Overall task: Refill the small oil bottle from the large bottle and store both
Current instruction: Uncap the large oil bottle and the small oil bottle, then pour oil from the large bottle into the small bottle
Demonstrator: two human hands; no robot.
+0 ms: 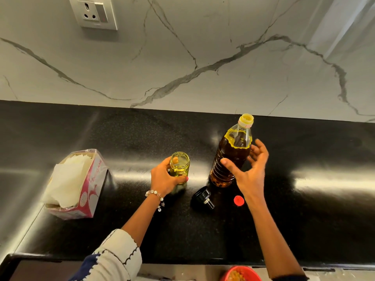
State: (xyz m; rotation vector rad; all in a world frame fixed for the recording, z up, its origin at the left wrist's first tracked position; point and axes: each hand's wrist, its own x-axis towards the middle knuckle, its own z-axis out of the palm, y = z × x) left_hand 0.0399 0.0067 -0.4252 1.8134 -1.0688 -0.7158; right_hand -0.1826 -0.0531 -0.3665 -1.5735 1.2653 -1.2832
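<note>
The large bottle (231, 155) of dark oil stands upright and uncapped on the black worktop (304, 199), near the marble wall (203, 57) and just right of the middle. The right hand (250, 171) is spread beside it with fingers straight and apart, the thumb in front of the bottle's ribbed body; its grip is released, and whether any finger touches the plastic cannot be told. To the far left on the worktop lies a tissue box (75, 185), pink and white, torn open with white tissues showing. The small bottle (179, 167), a clear open-topped one with a little yellowish oil inside, stands left of the large bottle and well apart from it. The left hand (165, 179) wraps round its lower half, the grip closed on the glass, and a bead bracelet (155, 194) sits on that wrist. Between the two bottles, nearer the person, a black spout cap (203, 197) lies on its side. Just right of it, a small red cap (238, 200) rests flat on the worktop. A wall socket (93, 12) is at the upper left.
</note>
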